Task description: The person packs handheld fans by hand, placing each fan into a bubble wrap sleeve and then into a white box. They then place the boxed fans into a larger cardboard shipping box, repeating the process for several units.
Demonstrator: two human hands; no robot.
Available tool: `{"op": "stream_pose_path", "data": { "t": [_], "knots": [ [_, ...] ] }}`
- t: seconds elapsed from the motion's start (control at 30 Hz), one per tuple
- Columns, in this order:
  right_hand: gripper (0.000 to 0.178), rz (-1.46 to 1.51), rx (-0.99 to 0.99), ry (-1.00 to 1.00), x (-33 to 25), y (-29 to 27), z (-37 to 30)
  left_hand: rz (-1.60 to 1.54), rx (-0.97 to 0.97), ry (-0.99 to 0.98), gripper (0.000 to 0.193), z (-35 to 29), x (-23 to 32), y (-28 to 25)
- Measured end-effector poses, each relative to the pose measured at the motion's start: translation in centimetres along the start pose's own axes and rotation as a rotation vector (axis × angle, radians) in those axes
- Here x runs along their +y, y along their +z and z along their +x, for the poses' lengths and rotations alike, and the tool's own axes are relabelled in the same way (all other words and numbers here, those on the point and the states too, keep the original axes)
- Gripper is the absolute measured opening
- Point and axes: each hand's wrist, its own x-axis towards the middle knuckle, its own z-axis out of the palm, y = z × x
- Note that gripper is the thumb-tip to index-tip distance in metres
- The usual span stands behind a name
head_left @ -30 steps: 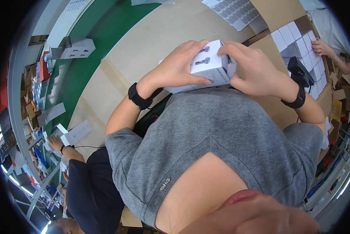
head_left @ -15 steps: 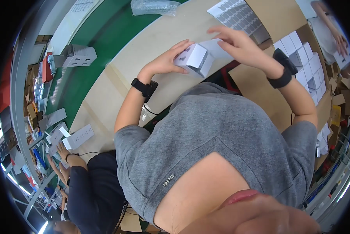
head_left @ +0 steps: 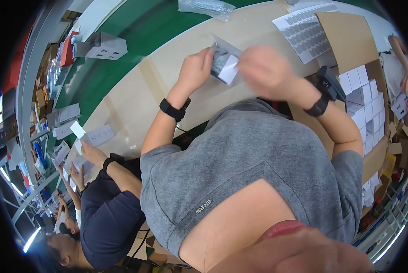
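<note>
A small white cardboard box [head_left: 228, 72] is tilted above the pale worktop in front of my chest. Its end stands open, and something dark or grey shows inside. My left hand [head_left: 197, 68] is closed on the box's left side. At the box's right edge, beside a raised white flap, is my right hand [head_left: 266, 72]. Motion smears its fingers, so I cannot see whether they pinch the flap. Each of my wrists wears a black band.
A large carton [head_left: 347, 43] of white boxes stands at my right, next to a sheet of grey labels [head_left: 304, 34]. A clear bubble-wrap packet [head_left: 207, 8] and a white box stack [head_left: 107, 46] lie on the green belt [head_left: 160, 27]. Co-workers handle boxes on both sides.
The box has turned so its open end and dark contents now face me. My right hand has come down and closer to it. The whole view has shifted slightly.
</note>
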Motion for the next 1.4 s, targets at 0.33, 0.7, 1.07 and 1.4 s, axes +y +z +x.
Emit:
{"op": "stream_pose_path", "data": {
  "t": [0.33, 0.7, 1.07, 1.4],
  "knots": [
    [0.024, 0.04, -0.373, -0.069, 0.1, -0.1, -3.7, -0.065, 0.163, -0.085, 0.024, -1.3, -0.3, 0.9],
    [0.017, -0.014, -0.365, 0.132, 0.2, 3.2, -2.5, 0.313, 0.346, 0.524, 0.018, -2.0, 1.0, 2.3],
    [0.016, 0.187, -0.413, 0.056, 0.8, -0.4, -2.6, 0.602, -0.117, 0.623, 0.002, -0.7, 4.2, 0.2],
    [0.017, 0.157, -0.334, 0.112, -0.1, 0.1, -4.7, 0.671, -0.038, 0.676, 0.009, -0.3, 5.3, 1.3]
  ]
}}
